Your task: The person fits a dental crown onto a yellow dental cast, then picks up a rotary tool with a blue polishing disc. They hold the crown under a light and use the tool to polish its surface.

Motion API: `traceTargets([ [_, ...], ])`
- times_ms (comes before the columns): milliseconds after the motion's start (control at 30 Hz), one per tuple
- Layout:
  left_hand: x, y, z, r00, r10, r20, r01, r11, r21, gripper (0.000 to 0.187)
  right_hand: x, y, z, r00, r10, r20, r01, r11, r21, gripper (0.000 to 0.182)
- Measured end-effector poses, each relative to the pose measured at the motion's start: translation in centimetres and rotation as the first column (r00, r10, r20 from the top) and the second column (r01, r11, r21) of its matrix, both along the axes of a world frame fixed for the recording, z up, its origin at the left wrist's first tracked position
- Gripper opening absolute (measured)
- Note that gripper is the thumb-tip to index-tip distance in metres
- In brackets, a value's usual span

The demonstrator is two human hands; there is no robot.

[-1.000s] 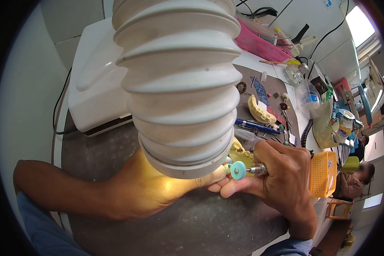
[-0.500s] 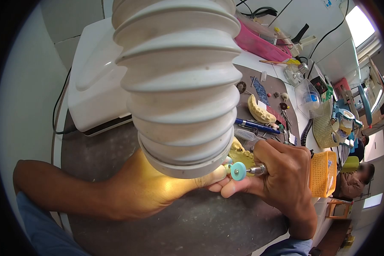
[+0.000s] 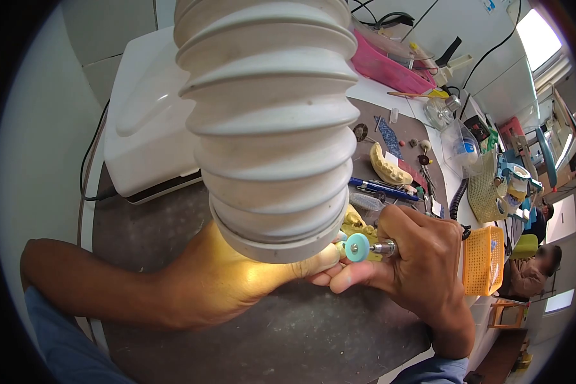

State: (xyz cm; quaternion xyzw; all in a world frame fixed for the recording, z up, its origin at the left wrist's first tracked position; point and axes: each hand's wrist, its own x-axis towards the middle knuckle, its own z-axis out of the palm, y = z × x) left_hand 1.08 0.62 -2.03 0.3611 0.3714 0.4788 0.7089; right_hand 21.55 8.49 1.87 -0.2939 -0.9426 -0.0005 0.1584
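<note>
My right hand [image 3: 425,259] is closed around a metal rotary handpiece [image 3: 385,248] that carries a round teal polishing wheel [image 3: 357,247]. Its thumb reaches left, touching the fingers of my left hand [image 3: 253,272]. That left hand is closed in a pinch beside the wheel; the white hose hides many of its fingers. Something small and pale shows at its fingertips, too covered to name. Just behind the wheel, a yellow dental cast [image 3: 357,222] is partly hidden by the hose and my right hand.
A ribbed white suction hose [image 3: 272,128] hangs over the dark mat [image 3: 288,339]. At left stands a white machine [image 3: 147,115]. Another dental cast [image 3: 389,168], a blue pen [image 3: 384,189] and several burs lie behind. An orange basket [image 3: 483,259] is at right; a person [image 3: 534,275] sits beyond.
The wheel and handpiece have risen slightly in view, with my right hand shifting a little. The left hand keeps nearly the same pose.
</note>
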Motion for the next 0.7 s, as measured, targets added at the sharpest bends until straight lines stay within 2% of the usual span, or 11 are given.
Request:
traceTargets([
  [67,0.23,-0.02,0.07,0.997,0.059,0.053,-0.059,0.998,0.002,0.022,-0.06,-0.06,-0.01,1.000,-0.006,0.003,0.006,1.000,-0.002,0.067],
  [500,0.21,-0.06,-0.23,0.998,0.058,0.040,-0.056,0.998,-0.040,0.023,-0.25,-0.12,0.18,1.000,0.003,0.015,-0.003,1.000,-0.007,0.066],
  [700,0.13,-0.16,-0.41,0.999,0.042,0.022,-0.042,0.999,0.019,0.022,-0.07,-0.10,-0.04,1.000,-0.009,0.016,0.009,1.000,-0.001,0.067],
])
